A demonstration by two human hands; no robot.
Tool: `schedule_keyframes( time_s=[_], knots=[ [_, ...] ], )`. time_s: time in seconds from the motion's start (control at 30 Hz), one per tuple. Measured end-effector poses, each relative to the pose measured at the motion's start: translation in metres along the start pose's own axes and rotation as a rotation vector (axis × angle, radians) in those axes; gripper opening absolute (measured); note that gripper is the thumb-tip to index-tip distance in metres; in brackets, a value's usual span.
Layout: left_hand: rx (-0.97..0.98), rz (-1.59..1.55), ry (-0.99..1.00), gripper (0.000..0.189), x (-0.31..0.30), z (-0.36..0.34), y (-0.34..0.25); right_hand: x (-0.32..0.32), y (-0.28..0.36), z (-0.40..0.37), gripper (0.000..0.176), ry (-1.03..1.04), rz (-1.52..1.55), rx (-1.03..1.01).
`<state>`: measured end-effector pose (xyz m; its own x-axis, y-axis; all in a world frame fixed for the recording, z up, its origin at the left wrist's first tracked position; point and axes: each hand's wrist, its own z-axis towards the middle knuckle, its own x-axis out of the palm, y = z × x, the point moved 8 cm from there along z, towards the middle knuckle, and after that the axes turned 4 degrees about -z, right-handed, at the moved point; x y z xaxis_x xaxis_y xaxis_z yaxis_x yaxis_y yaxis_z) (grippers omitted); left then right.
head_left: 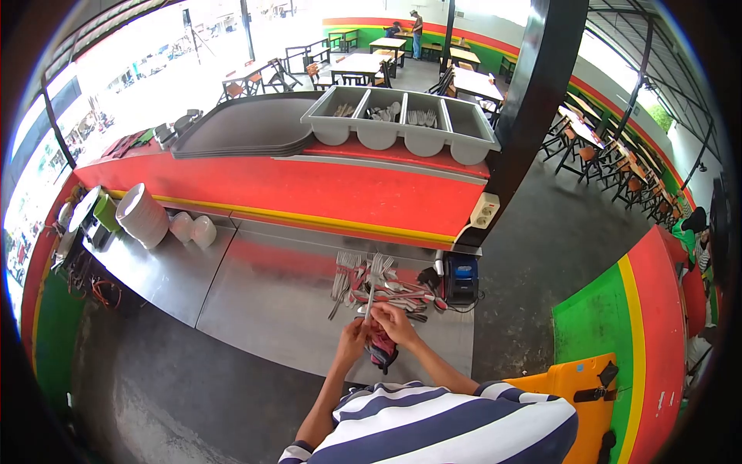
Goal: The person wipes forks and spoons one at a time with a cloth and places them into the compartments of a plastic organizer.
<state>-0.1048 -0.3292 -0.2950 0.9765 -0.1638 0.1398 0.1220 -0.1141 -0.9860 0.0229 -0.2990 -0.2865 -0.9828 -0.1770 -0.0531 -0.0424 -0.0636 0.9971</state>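
Note:
In front of my body, both hands meet over the steel counter (pixel 263 282). My left hand (pixel 353 337) is closed at the lower end of a fork (pixel 374 280), whose tines point away from me. My right hand (pixel 395 325) is closed around the same handle from the other side, fingers pinched together. A dark red cloth (pixel 382 346) bunches up under and between my hands. Just beyond them lies a loose pile of forks and spoons (pixel 406 295), some with red handles. More forks (pixel 340 272) lie side by side at the pile's left.
A grey cutlery bin (pixel 358 124) with sorted utensils stands on the red ledge (pixel 332 193), beside stacked trays (pixel 243 127). Stacked white plates (pixel 142 216) and bowls (pixel 202 230) sit left. A black-and-blue device (pixel 462 280) stands right of the pile, near a black post (pixel 541 85).

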Motion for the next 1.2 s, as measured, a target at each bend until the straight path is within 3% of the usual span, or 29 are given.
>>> schedule_keyframes(
  time_s=[0.07,0.27,0.4,0.47,0.53,0.67,0.77,0.9,1.0,1.2],
  knots=[
    [0.019,0.045,0.06,0.033,0.016,0.016,-0.028,-0.009,0.04,0.016,0.021,0.019,-0.142,-0.088],
    [0.222,0.19,0.186,0.033,0.049,0.094,-0.108,-0.069,0.114,0.08,0.022,-0.033,-0.129,-0.157],
    [0.227,0.159,0.172,0.031,0.072,0.139,-0.191,-0.107,0.181,0.124,0.021,-0.095,-0.194,-0.293],
    [0.385,0.325,0.163,0.028,0.076,0.173,-0.221,-0.126,0.21,0.143,0.02,-0.141,-0.246,-0.371],
    [0.561,0.27,0.145,0.026,0.086,0.203,-0.25,-0.145,0.244,0.159,0.019,-0.208,-0.3,-0.439],
    [0.643,0.307,0.168,0.026,0.113,0.252,-0.31,-0.191,0.282,0.207,0.022,-0.347,-0.407,-0.535],
    [0.667,0.511,0.056,0.029,0.135,0.286,-0.353,-0.226,0.316,0.246,0.026,-0.46,-0.588,-0.6],
    [0.699,0.703,0.038,0.029,0.157,0.345,-0.372,-0.262,0.327,0.289,0.024,-0.527,-0.619,-0.525],
    [0.565,0.736,0.229,0.029,0.164,0.384,-0.356,-0.278,0.31,0.308,0.024,-0.574,-0.678,-0.415],
    [0.525,1.069,0.094,0.028,0.164,0.394,-0.346,-0.282,0.286,0.325,0.021,-0.662,-0.94,-0.136]
  ],
)
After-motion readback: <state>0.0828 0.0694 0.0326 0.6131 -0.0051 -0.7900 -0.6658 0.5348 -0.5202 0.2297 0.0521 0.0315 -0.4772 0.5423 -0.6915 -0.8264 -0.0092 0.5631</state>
